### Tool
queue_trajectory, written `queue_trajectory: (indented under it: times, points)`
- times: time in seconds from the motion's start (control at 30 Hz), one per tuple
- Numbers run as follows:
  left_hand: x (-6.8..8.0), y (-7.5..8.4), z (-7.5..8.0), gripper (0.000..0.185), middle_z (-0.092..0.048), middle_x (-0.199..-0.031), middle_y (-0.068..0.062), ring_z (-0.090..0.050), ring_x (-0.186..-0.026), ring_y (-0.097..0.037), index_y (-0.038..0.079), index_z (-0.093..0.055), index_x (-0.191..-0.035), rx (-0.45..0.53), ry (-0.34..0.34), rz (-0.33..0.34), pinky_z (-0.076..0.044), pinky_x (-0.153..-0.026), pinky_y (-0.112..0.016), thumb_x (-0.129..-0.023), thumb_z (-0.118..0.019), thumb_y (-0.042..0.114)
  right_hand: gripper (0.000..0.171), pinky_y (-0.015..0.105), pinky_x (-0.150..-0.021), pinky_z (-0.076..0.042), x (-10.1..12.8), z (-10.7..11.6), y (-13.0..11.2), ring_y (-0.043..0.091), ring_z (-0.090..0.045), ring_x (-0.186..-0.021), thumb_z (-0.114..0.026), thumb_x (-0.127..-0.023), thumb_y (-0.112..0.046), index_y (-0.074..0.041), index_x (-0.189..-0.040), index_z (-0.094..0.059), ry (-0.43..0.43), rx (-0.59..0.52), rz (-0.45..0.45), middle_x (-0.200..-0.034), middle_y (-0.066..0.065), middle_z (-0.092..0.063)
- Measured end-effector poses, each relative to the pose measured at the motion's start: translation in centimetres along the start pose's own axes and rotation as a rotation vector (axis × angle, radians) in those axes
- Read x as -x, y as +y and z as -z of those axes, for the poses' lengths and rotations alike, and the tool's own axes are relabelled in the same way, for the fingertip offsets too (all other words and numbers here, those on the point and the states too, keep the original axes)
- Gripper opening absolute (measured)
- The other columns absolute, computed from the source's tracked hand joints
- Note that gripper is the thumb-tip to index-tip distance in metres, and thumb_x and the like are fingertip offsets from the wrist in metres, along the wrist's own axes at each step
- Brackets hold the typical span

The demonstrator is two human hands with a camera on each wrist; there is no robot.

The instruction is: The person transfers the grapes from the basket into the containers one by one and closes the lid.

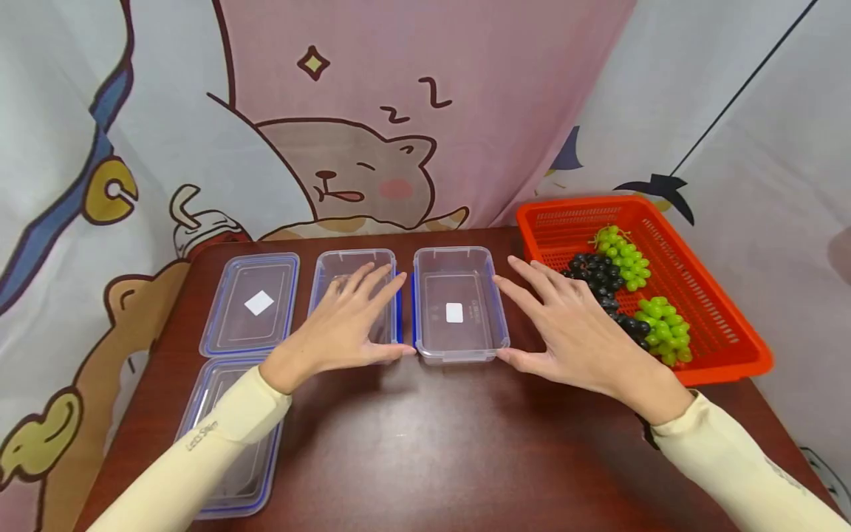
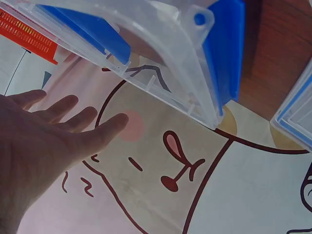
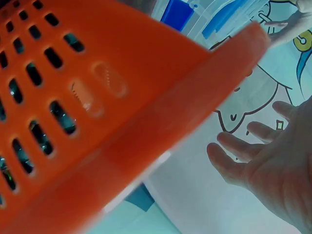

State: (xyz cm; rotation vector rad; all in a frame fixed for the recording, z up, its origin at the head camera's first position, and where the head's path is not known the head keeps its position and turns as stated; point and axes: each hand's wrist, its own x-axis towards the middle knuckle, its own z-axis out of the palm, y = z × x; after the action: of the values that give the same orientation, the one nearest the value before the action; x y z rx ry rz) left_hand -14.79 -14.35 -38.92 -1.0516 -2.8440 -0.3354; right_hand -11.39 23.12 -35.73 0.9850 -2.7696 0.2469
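Two clear plastic food containers with blue side clips stand side by side, the left container (image 1: 355, 256) partly hidden by my left hand (image 1: 352, 321). Its fingers are spread and straight over that box, with the fingertips and thumb toward the left side of the right container (image 1: 459, 284). A white square label shows on the right container's floor. My right hand (image 1: 575, 325) spreads its fingers at that container's right side, thumb tip by the near right corner. Neither hand curls round anything. In the left wrist view, the extended left hand (image 2: 58, 131) appears below a container's rim.
An orange-red basket (image 1: 725, 303) at the right holds black grapes (image 1: 592, 270) and green grapes (image 1: 665, 332). Its wall is close to my right hand. Two blue-edged clear lids, an upper lid (image 1: 259, 273) and a lower lid (image 1: 233, 473), lie at the left, the lower partly under my left sleeve.
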Motion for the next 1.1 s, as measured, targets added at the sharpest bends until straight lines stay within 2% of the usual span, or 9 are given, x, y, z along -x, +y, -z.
queue_trajectory:
  times: [0.33,0.7,0.93,1.1]
  points:
    - [-0.6,-0.1,-0.4,0.112,-0.034,-0.173,-0.02,-0.028,-0.159,-0.047,0.013,-0.033,-0.173,0.012,-0.006,0.007,-0.035,-0.114,-0.075,-0.091,-0.062,0.084,0.095,0.072,-0.109,-0.041,1.5,-0.2,0.8,0.04,-0.038,-0.153,-0.075,-0.094,-0.064,-0.021,-0.171,-0.039,-0.009,-0.023,-0.042,-0.177,0.011,-0.028]
    - [-1.2,-0.3,-0.7,0.114,-0.026,-0.177,-0.02,-0.02,-0.163,-0.043,0.014,-0.025,-0.175,0.045,-0.087,0.051,-0.03,-0.117,-0.076,-0.093,-0.057,0.086,0.09,0.068,-0.109,-0.04,3.0,0.2,2.2,0.038,-0.04,-0.151,-0.075,-0.096,-0.062,-0.02,-0.169,-0.043,0.0,-0.034,-0.088,-0.173,0.012,-0.035]
    - [-1.4,-0.3,-0.6,0.115,-0.026,-0.177,-0.02,-0.019,-0.163,-0.043,0.015,-0.025,-0.175,0.047,-0.096,0.056,-0.029,-0.118,-0.076,-0.092,-0.058,0.086,0.088,0.072,-0.108,-0.037,4.0,0.7,3.2,0.039,-0.038,-0.152,-0.074,-0.099,-0.059,-0.018,-0.169,-0.042,-0.032,-0.042,-0.132,-0.173,0.013,-0.033]
    - [-1.6,-0.7,-0.8,0.113,-0.024,-0.178,-0.019,-0.016,-0.164,-0.043,0.016,-0.024,-0.176,0.093,-0.128,0.06,-0.025,-0.118,-0.079,-0.093,-0.062,0.083,0.086,0.075,-0.107,-0.036,4.8,0.6,3.5,0.044,-0.04,-0.149,-0.073,-0.101,-0.057,-0.017,-0.17,-0.04,-0.055,-0.062,-0.166,-0.173,0.014,-0.032]
